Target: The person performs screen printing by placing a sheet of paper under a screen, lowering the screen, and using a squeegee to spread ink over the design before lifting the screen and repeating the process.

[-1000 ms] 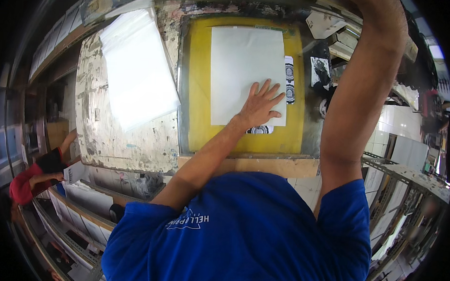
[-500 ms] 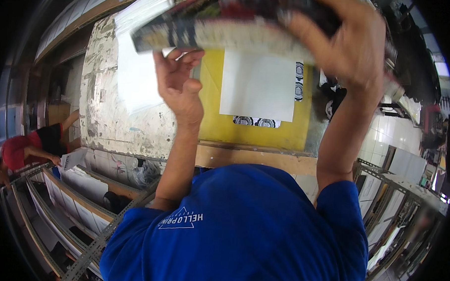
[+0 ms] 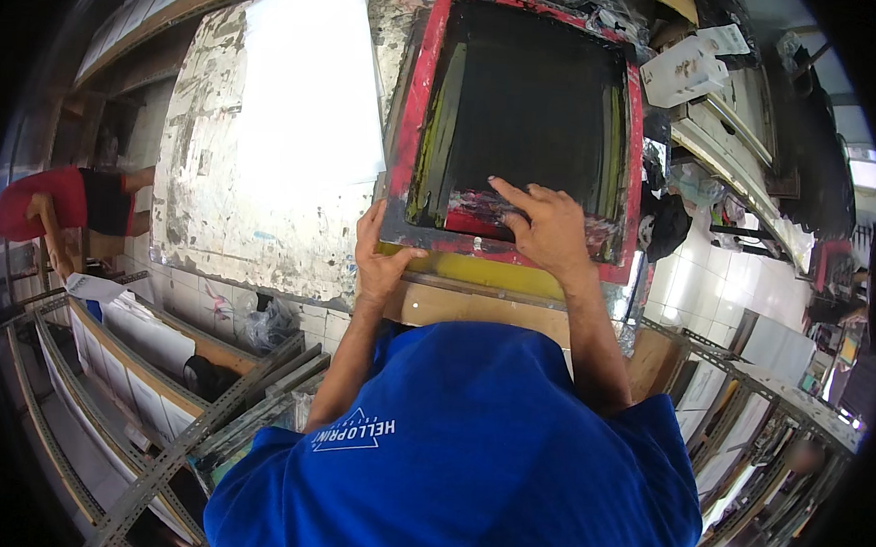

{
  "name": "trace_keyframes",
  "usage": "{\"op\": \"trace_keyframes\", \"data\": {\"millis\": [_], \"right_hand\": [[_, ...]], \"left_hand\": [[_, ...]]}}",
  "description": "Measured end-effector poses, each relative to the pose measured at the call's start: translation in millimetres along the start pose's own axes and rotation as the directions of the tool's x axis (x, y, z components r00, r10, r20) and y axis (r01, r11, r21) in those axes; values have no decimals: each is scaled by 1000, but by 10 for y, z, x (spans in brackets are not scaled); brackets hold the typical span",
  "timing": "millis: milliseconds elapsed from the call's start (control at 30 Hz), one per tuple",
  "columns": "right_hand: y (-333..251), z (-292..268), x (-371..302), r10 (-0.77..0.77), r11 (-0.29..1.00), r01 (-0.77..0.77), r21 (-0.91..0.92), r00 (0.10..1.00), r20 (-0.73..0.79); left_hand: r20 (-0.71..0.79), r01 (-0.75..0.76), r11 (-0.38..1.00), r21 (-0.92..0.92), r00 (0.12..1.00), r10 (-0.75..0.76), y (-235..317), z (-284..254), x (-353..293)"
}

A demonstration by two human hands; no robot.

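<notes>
My left hand [image 3: 385, 257] is wide at the near left corner of the frame [image 3: 415, 99], fingers along its outer left side, thumb spread off along the near edge. My right hand [image 3: 546, 229] lies over the squeegee [image 3: 469, 217], inside the frame by its near edge; whether the fingers close on it I cannot tell. The frame is a flat rectangle, its red paint scuffed and smeared with black. Within it the mesh [image 3: 536, 103] is dark and slick, with streaky yellow-green bands toward both sides. The squeegee shows as a red strip streaked with ink. A smooth yellow board [image 3: 477, 268] shows along the frame's near edge. Left of the frame, smooth white sheets [image 3: 314, 96] lie on a rough, paint-blotched tabletop [image 3: 205, 169]. My left wrist is nearly straight above its forearm; my right forearm slants inward, palm down, index finger stretched to the left, the others loosely bent.
</notes>
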State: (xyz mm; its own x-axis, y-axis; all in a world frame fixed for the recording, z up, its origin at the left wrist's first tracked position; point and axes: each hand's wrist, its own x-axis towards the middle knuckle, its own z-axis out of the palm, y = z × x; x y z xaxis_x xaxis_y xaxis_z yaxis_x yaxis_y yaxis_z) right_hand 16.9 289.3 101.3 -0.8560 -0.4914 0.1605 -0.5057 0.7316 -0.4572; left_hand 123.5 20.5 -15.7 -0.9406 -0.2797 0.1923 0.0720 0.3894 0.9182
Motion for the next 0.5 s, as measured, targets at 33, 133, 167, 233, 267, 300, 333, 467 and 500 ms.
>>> {"op": "trace_keyframes", "data": {"millis": [33, 133, 167, 233, 267, 300, 333, 467, 500], "right_hand": [[-26, 63, -3, -41, 996, 42, -73, 999, 8], [-45, 235, -37, 103, 983, -82, -163, 987, 125], [-10, 318, -31, 115, 981, -99, -167, 989, 93], [116, 414, 66, 131, 985, -125, -121, 990, 47], [196, 438, 144, 140, 986, -137, -98, 990, 25], [272, 463, 246, 126, 987, -125, -101, 992, 1], [354, 470, 369, 114, 987, -116, -108, 993, -22], [790, 497, 934, 43, 984, -66, -164, 990, -138], [894, 499, 1080, 32, 982, -61, -178, 987, -159]], "left_hand": [[5, -2, 997, 74, 1000, 1, -10, -2, -14], [26, -22, 964, 266, 1000, 16, -17, -5, -30], [32, -36, 950, 311, 999, 28, -12, -13, -21], [34, -48, 933, 355, 999, 39, -6, -24, -23], [29, -47, 934, 353, 999, 39, -7, -26, -29], [27, -48, 934, 354, 999, 41, -22, -30, -36], [27, -43, 935, 353, 999, 36, -18, -32, -41], [23, -37, 938, 344, 999, 31, -14, -44, -44], [21, -37, 938, 344, 999, 32, -20, -49, -53]]}}
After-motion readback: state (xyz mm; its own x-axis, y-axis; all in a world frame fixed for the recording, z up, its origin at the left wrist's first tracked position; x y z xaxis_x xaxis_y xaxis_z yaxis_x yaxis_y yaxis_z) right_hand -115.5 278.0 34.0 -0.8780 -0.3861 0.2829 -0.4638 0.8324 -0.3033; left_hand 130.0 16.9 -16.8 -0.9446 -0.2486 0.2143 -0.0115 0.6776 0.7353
